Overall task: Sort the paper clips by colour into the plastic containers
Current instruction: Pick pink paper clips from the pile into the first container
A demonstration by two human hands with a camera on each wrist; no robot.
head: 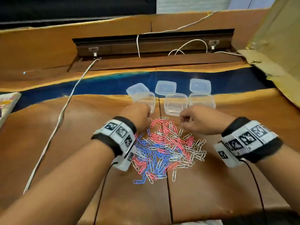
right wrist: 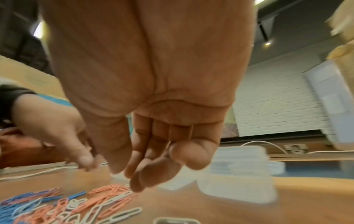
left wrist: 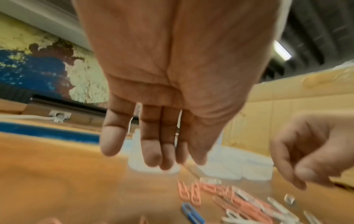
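Observation:
A mixed pile of pink, blue and white paper clips (head: 165,150) lies on the wooden table. Three clear plastic containers stand just beyond it: left (head: 144,101), middle (head: 176,103) and right (head: 202,100), all looking empty. My left hand (head: 148,120) hovers over the pile's far left edge; in the left wrist view its fingers (left wrist: 151,151) hang straight and hold nothing. My right hand (head: 182,125) is at the pile's far right edge, thumb and fingertips (right wrist: 136,183) drawn together on the end of a white paper clip (head: 181,131).
Three clear lids (head: 165,87) lie behind the containers on the blue resin strip. A white cable (head: 65,111) runs across the table at left. A book or magazine (head: 8,104) sits at the left edge, and cardboard (head: 276,62) stands at right.

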